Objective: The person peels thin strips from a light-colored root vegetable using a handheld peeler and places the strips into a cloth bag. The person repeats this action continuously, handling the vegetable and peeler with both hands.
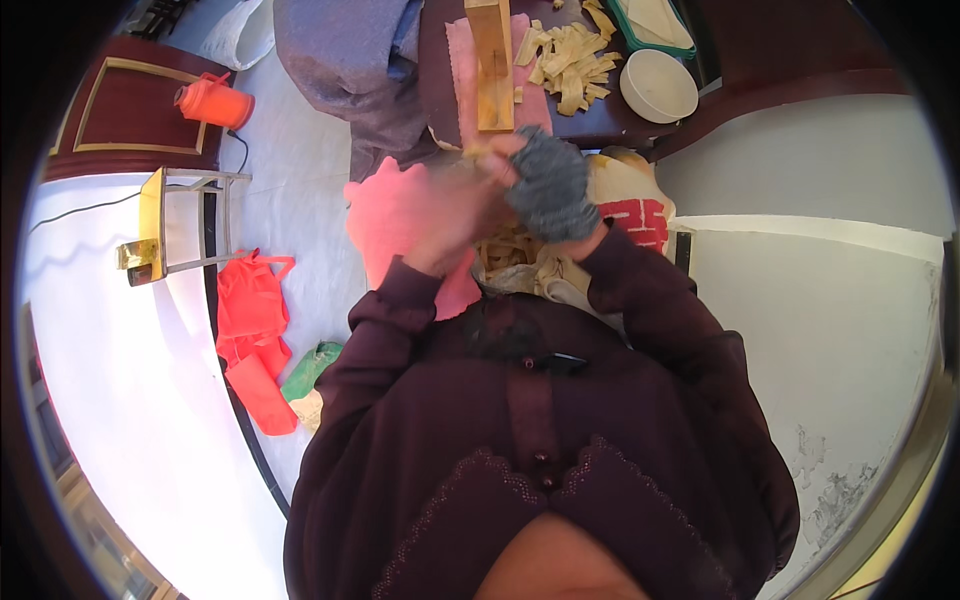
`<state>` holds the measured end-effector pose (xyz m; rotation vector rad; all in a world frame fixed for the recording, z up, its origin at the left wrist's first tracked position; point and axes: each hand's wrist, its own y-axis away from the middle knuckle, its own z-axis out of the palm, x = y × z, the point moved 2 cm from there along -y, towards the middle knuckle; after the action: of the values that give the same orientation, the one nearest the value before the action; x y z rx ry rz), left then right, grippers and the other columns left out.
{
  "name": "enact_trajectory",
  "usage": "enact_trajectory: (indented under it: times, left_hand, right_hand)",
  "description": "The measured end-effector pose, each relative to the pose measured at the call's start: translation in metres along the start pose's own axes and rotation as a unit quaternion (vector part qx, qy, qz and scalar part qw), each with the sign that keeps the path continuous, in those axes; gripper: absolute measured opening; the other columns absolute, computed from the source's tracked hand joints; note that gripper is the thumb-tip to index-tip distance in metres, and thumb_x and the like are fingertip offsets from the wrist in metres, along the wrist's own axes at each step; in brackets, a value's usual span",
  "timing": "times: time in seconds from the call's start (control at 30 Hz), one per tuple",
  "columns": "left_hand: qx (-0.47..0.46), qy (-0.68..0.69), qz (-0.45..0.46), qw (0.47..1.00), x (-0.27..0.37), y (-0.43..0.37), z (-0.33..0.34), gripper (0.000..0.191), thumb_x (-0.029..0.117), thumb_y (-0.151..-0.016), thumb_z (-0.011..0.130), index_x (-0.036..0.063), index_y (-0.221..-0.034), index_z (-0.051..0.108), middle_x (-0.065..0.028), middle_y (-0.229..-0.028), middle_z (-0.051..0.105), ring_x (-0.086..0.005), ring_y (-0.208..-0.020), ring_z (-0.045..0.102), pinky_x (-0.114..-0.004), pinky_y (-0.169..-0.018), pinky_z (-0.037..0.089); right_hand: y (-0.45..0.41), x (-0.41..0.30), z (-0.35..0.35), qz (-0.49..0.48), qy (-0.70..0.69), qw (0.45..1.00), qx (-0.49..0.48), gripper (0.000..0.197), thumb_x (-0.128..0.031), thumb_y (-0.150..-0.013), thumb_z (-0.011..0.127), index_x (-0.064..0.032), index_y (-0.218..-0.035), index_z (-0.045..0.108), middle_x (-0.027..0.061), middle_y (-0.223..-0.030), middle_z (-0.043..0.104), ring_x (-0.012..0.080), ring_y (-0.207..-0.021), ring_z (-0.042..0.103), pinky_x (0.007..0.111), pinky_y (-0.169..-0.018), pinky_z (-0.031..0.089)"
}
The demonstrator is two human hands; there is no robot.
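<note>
My right hand (551, 184), in a grey knitted fingerless glove, pinches a small pale yellow strip (474, 152) just below the wooden block. My left hand (469, 202) is bare and blurred by motion; it is close to the right fingers, and its grip is unclear. A pink cloth (397, 217) lies under and beside the left wrist. In front of my hands a long wooden block (495, 75) rests on another pink cloth (465, 82) on the dark table. Flat pale yellow strips (574, 64) are heaped to its right. Below my hands, more strips (510, 247) sit in a bag on my lap.
A white bowl (658, 86) and a green-rimmed tray (656, 26) stand at the table's right side. Grey-blue fabric (345, 60) hangs at its left. On the left are an orange thermos jug (215, 103), a metal-legged stool (154, 225) and a red bag (251, 307) on the floor.
</note>
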<state>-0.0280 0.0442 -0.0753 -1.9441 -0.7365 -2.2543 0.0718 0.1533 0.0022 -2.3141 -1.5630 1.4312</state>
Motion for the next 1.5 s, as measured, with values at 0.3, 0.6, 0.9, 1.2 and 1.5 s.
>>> enact_trajectory:
  times: [0.3, 0.6, 0.9, 1.2, 1.5]
  left_hand:
    - [-0.086, 0.21, -0.07, 0.972, 0.013, 0.025, 0.007, 0.023, 0.013, -0.087, 0.047, 0.0025, -0.105, 0.056, -0.003, -0.097, 0.056, -0.0126, -0.094, 0.052, -0.031, -0.086, 0.043]
    - [0.024, -0.182, 0.082, 0.98, 0.017, 0.026, 0.001, 0.023, 0.013, -0.091, 0.044, 0.0017, -0.107, 0.057, -0.0039, -0.097, 0.056, -0.0121, -0.089, 0.053, -0.025, -0.081, 0.041]
    - [0.164, -0.296, 0.327, 0.882, 0.07, 0.043, 0.004, 0.032, 0.005, -0.081, 0.047, 0.0058, -0.112, 0.053, -0.0129, -0.089, 0.052, -0.0295, -0.083, 0.05, -0.036, -0.073, 0.041]
    - [0.13, -0.363, 0.351, 0.853, 0.071, 0.041, -0.003, 0.022, 0.014, -0.082, 0.053, 0.005, -0.102, 0.052, -0.0119, -0.086, 0.052, -0.0281, -0.081, 0.051, -0.033, -0.072, 0.042]
    - [0.002, 0.002, 0.116, 0.993, 0.073, 0.04, 0.008, 0.016, 0.016, -0.093, 0.044, 0.0019, -0.097, 0.051, -0.0006, -0.088, 0.053, -0.0072, -0.079, 0.049, -0.023, -0.07, 0.041]
  right_hand:
    - [0.054, -0.014, 0.026, 0.066, -0.283, 0.955, -0.053, 0.016, -0.016, -0.085, 0.052, -0.0062, -0.097, 0.057, 0.0117, -0.086, 0.058, 0.0303, -0.078, 0.057, 0.037, -0.066, 0.045]
    - [0.021, -0.012, 0.016, -0.009, -0.125, 0.992, -0.008, 0.018, -0.019, -0.089, 0.051, -0.0016, -0.093, 0.055, 0.0115, -0.075, 0.057, 0.0247, -0.07, 0.058, 0.034, -0.065, 0.045]
    - [0.015, -0.017, 0.022, 0.406, -0.627, 0.659, -0.085, 0.02, -0.026, -0.088, 0.055, -0.0055, -0.087, 0.053, 0.0009, -0.071, 0.053, 0.0117, -0.05, 0.05, 0.024, -0.045, 0.04]
    - [0.013, -0.022, 0.007, 0.036, -0.234, 0.963, -0.129, 0.019, -0.022, -0.089, 0.052, -0.0034, -0.093, 0.052, 0.0078, -0.075, 0.054, 0.0208, -0.061, 0.056, 0.031, -0.054, 0.044]
    - [0.005, -0.017, -0.017, -0.028, -0.116, 0.99, -0.075, 0.025, -0.023, -0.084, 0.058, -0.001, -0.095, 0.059, 0.0077, -0.072, 0.057, 0.0215, -0.068, 0.057, 0.032, -0.063, 0.045]
